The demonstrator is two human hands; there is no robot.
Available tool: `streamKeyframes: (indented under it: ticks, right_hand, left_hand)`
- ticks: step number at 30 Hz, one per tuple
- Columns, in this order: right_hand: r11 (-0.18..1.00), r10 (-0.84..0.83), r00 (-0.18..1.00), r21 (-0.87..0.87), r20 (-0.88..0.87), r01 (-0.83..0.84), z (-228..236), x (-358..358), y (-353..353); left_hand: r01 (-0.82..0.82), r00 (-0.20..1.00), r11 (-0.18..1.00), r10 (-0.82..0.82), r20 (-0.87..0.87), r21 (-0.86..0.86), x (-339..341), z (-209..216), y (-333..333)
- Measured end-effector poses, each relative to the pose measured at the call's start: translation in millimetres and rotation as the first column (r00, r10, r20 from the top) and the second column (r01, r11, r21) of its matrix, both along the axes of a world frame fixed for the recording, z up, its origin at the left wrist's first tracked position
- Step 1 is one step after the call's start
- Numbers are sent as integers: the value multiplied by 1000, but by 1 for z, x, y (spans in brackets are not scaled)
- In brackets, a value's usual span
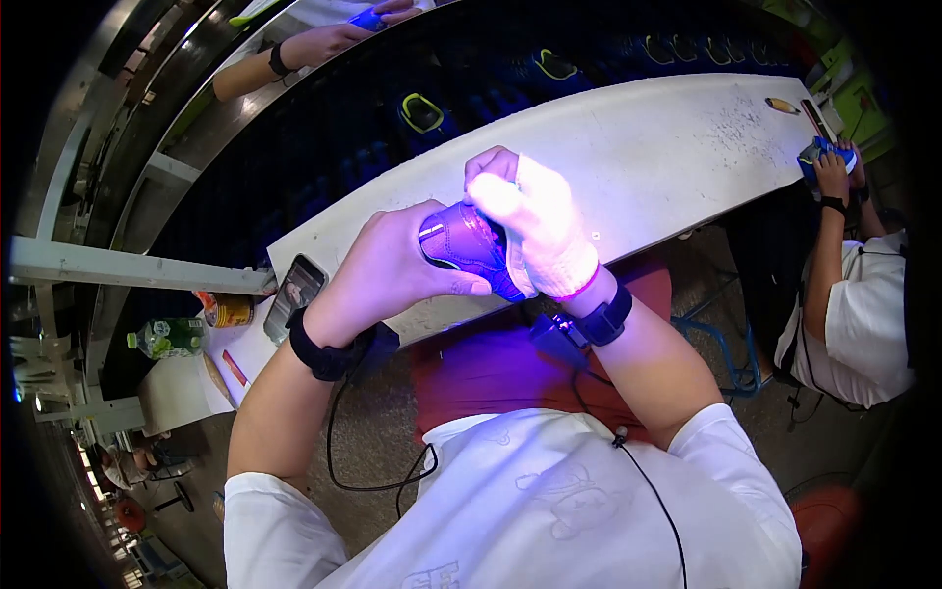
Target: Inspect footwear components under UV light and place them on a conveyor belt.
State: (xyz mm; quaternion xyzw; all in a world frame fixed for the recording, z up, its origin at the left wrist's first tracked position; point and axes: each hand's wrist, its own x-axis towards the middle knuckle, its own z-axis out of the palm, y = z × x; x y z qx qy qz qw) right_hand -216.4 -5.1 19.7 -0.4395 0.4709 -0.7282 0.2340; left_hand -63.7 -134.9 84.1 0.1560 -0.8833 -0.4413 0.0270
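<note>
A dark shoe [461,239], tinted purple by a violet glow, is held above the white table in front of me. My left hand [392,257] is wrapped round one end of it, the thumb along the near side. My right hand [545,221] wears a white glove that shines brightly in the light; bare fingertips poke out of it. Its fingers are curled at the shoe's opening and far side. The palm side of that hand and part of the shoe are hidden. Both wrists carry black straps with small boxes and cables.
On the left lie a phone [297,283], a can [228,310] and a green-capped bottle [167,339]. Beyond the white table [648,128], several dark shoes stand on a dark surface, one shoe [422,114] lime-rimmed. At right a co-worker holds a blue shoe [822,157]; another's arm [304,54] is far left.
</note>
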Motion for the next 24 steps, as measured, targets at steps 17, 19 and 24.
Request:
streamKeyframes:
  ticks: [17,19,24]
  right_hand:
    - [967,109,993,236,-42,-96,23,-22,-17]
    - [971,75,995,231,-67,-58,19,-30,-8]
    - [993,96,994,-66,-56,-100,-4,-32,18]
  left_hand:
    - [-90,996,991,89,16,98,-27,-3,-3]
    - [-75,995,997,77,65,-24,-36,-1,-1]
    - [88,984,853,4,176,-515,-39,18,37]
